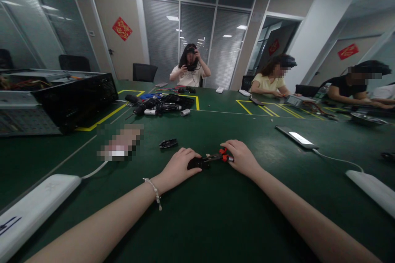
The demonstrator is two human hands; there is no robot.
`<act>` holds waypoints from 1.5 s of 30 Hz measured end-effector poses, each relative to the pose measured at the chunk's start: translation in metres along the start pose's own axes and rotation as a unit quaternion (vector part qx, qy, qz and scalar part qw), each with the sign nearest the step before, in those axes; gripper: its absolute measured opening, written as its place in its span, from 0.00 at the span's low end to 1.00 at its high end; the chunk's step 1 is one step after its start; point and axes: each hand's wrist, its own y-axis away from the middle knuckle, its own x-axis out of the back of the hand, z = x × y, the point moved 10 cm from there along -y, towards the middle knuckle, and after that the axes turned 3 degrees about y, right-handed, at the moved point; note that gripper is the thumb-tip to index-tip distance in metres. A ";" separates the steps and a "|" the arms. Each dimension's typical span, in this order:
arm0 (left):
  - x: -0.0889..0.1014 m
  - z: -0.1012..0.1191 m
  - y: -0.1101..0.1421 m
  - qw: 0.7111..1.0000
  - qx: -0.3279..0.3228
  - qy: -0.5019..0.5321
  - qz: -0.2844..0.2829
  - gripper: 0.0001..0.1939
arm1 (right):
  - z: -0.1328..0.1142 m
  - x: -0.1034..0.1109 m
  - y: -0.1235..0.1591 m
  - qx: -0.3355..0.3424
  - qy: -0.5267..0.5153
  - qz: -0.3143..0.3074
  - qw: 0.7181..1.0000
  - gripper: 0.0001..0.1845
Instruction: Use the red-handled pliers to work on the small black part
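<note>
My left hand (180,165) is closed around a small black part (195,163) just above the green table. The fingers hide some of its shape. In the closed fingers of my right hand (242,157) is what looks like a pair of pliers (217,157) with red handles. Its narrow metal end points left and meets the black part, though I cannot tell whether it grips it. Beyond my left hand lies a small, hollow-looking black plastic piece (168,144).
A computer case (77,102) stands at the left. Tools and cables (160,104) are heaped further back. A phone (294,137) is cabled to a white power bank (372,189) at right; another power bank (43,201) lies left. Several people sit across and along the table.
</note>
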 end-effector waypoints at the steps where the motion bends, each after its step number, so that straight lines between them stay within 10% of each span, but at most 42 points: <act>1: 0.000 0.000 0.000 1.000 -0.002 0.000 0.000 0.16 | -0.002 -0.001 0.000 0.004 0.005 -0.005 1.000 0.19; 26: 0.000 0.003 0.001 1.000 -0.015 -0.025 0.004 0.16 | -0.025 0.007 -0.001 0.043 0.049 0.022 0.998 0.15; 34: 0.001 0.004 0.002 1.000 -0.002 -0.017 -0.008 0.16 | 0.005 0.022 0.001 -0.080 -0.169 0.118 0.975 0.15; 38: 0.001 0.005 0.002 1.000 -0.006 -0.010 -0.011 0.16 | 0.044 0.002 0.014 -0.283 -0.407 0.137 0.857 0.15; 45: -0.002 0.002 0.001 1.000 0.011 -0.012 -0.026 0.17 | 0.037 -0.024 0.030 -0.441 -0.750 0.093 0.484 0.12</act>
